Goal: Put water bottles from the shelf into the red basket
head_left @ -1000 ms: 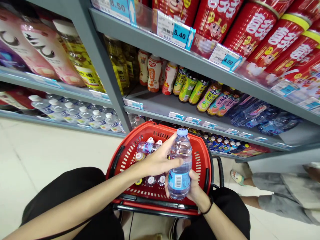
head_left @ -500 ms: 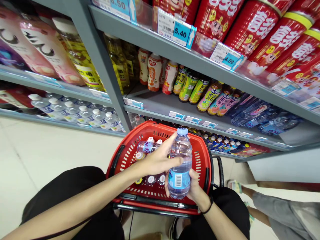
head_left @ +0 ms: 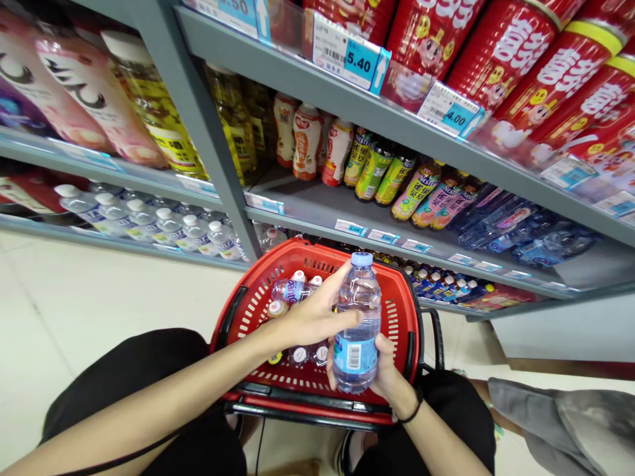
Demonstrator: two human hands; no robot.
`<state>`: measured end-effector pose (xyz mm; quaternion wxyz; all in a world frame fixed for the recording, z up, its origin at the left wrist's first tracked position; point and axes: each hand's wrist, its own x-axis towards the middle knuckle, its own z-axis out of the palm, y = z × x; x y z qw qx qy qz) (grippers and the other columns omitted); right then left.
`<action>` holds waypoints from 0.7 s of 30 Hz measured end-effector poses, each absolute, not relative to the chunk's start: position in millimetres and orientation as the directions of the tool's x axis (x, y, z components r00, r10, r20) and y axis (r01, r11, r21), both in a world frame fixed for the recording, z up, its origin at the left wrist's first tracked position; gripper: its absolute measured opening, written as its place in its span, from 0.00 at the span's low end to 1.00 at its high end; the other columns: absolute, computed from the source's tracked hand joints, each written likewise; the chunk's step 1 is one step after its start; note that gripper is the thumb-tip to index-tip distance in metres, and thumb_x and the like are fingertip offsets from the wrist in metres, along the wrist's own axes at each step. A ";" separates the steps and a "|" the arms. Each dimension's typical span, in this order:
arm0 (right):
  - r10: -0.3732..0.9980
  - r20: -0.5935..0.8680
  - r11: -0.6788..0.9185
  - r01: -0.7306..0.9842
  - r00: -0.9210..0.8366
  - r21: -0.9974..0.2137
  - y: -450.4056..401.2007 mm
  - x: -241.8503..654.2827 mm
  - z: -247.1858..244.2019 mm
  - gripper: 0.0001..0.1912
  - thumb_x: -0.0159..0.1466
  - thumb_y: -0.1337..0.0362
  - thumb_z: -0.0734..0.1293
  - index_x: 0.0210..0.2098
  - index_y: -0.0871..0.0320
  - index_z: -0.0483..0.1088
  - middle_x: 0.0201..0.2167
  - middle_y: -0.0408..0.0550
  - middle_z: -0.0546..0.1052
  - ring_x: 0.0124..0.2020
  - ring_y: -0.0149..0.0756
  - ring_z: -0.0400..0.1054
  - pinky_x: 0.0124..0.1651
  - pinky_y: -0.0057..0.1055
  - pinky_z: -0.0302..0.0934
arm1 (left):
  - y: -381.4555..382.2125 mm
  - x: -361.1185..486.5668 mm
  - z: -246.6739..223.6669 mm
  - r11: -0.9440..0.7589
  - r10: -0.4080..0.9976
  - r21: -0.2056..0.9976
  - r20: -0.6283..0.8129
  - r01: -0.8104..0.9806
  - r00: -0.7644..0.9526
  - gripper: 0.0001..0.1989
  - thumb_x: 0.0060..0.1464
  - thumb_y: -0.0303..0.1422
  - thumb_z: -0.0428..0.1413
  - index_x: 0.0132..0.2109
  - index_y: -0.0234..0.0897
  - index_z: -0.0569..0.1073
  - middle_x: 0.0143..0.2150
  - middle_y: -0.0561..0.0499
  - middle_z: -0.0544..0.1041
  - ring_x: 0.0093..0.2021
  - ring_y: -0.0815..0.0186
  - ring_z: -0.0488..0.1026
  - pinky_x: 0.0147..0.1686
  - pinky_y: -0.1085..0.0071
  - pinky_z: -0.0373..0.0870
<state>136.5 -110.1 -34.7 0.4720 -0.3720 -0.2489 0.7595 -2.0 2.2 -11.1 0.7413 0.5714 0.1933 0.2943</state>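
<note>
Both my hands hold a clear plastic water bottle (head_left: 358, 324) with a pale blue cap and a blue barcode label, upright over a red plastic shopping basket (head_left: 292, 246). My left hand (head_left: 317, 317) wraps the bottle's upper part from the left. My right hand (head_left: 389, 373) cups its lower end, and a black band circles that wrist. Several smaller water bottles (head_left: 292, 289) lie in the basket, partly hidden by my left hand.
Grey store shelving (head_left: 317, 205) fills the upper frame, stocked with red cans, bottled drinks and packs of water. A price tag (head_left: 360, 63) reads 5.40. A person in grey clothing (head_left: 540, 416) stands at the lower right on the pale tile floor (head_left: 99, 297).
The person in grey has shifted toward the lower right, with more cloth and less leg showing. My hands, the bottle and the basket stay almost still.
</note>
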 end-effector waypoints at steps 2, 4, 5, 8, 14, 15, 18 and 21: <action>0.906 -0.315 -0.420 -0.526 -0.282 -0.740 -109.6 136.1 -33.2 0.43 0.52 0.25 0.67 0.42 0.61 0.73 0.31 0.56 0.79 0.34 0.50 0.77 0.36 0.44 0.74 | 2.5 -1.4 -9.1 0.183 0.664 0.961 0.034 -0.206 0.747 0.48 0.55 0.42 0.62 0.76 0.40 0.49 0.67 0.39 0.68 0.62 0.48 0.70 0.62 0.53 0.67; 0.907 -0.307 -0.418 -0.522 -0.289 -0.744 -109.6 135.9 -32.2 0.44 0.52 0.25 0.66 0.42 0.61 0.73 0.30 0.56 0.79 0.33 0.49 0.76 0.35 0.43 0.73 | 3.1 -0.7 -6.7 0.193 0.677 0.961 0.017 -0.200 0.736 0.47 0.54 0.41 0.62 0.75 0.40 0.50 0.65 0.41 0.70 0.61 0.49 0.71 0.61 0.55 0.67; 0.903 -0.314 -0.427 -0.522 -0.294 -0.739 -109.7 136.0 -32.2 0.44 0.52 0.25 0.65 0.42 0.61 0.73 0.30 0.56 0.79 0.32 0.49 0.76 0.34 0.42 0.73 | 3.4 -0.3 -5.5 0.201 0.677 0.960 0.009 -0.197 0.736 0.46 0.53 0.40 0.62 0.74 0.40 0.51 0.63 0.41 0.72 0.59 0.50 0.72 0.59 0.56 0.69; 0.886 -0.337 -0.463 -0.548 -0.320 -0.697 -110.9 137.2 -35.0 0.43 0.55 0.25 0.63 0.42 0.61 0.72 0.29 0.54 0.79 0.29 0.46 0.75 0.29 0.38 0.71 | 4.5 1.1 -2.4 0.257 0.666 0.952 -0.052 -0.164 0.745 0.39 0.54 0.39 0.61 0.70 0.41 0.58 0.53 0.45 0.77 0.49 0.54 0.76 0.47 0.61 0.73; 0.814 -0.406 -0.580 -0.608 -0.415 -0.542 -111.9 142.3 -43.6 0.45 0.58 0.25 0.58 0.44 0.63 0.71 0.25 0.54 0.78 0.20 0.41 0.72 0.13 0.24 0.54 | 7.5 7.6 2.9 0.343 0.722 0.935 -0.196 -0.097 0.664 0.21 0.57 0.37 0.59 0.56 0.39 0.68 0.48 0.49 0.78 0.45 0.60 0.76 0.45 0.64 0.71; 0.807 -0.413 -0.590 -0.613 -0.423 -0.525 -111.7 142.9 -44.0 0.45 0.59 0.25 0.57 0.44 0.64 0.72 0.25 0.55 0.79 0.19 0.41 0.72 0.12 0.23 0.52 | 8.3 8.6 3.7 0.354 0.731 0.931 -0.213 -0.093 0.648 0.21 0.56 0.37 0.59 0.55 0.38 0.68 0.47 0.48 0.78 0.45 0.59 0.75 0.45 0.64 0.71; 0.802 -0.421 -0.595 -0.632 -0.425 -0.496 -110.8 144.0 -43.6 0.45 0.60 0.26 0.57 0.45 0.64 0.72 0.27 0.58 0.80 0.17 0.41 0.72 0.11 0.24 0.52 | 10.0 9.7 4.4 0.368 0.742 0.928 -0.254 -0.060 0.621 0.22 0.56 0.38 0.58 0.56 0.38 0.68 0.46 0.48 0.78 0.45 0.59 0.75 0.45 0.63 0.70; 0.792 -0.434 -0.605 -0.643 -0.429 -0.470 -110.2 145.4 -42.5 0.44 0.60 0.27 0.58 0.45 0.65 0.73 0.26 0.58 0.80 0.17 0.42 0.72 0.10 0.24 0.52 | 10.4 9.2 3.4 0.359 0.755 0.932 -0.257 -0.051 0.604 0.21 0.56 0.39 0.59 0.55 0.38 0.69 0.46 0.49 0.79 0.45 0.59 0.75 0.46 0.64 0.69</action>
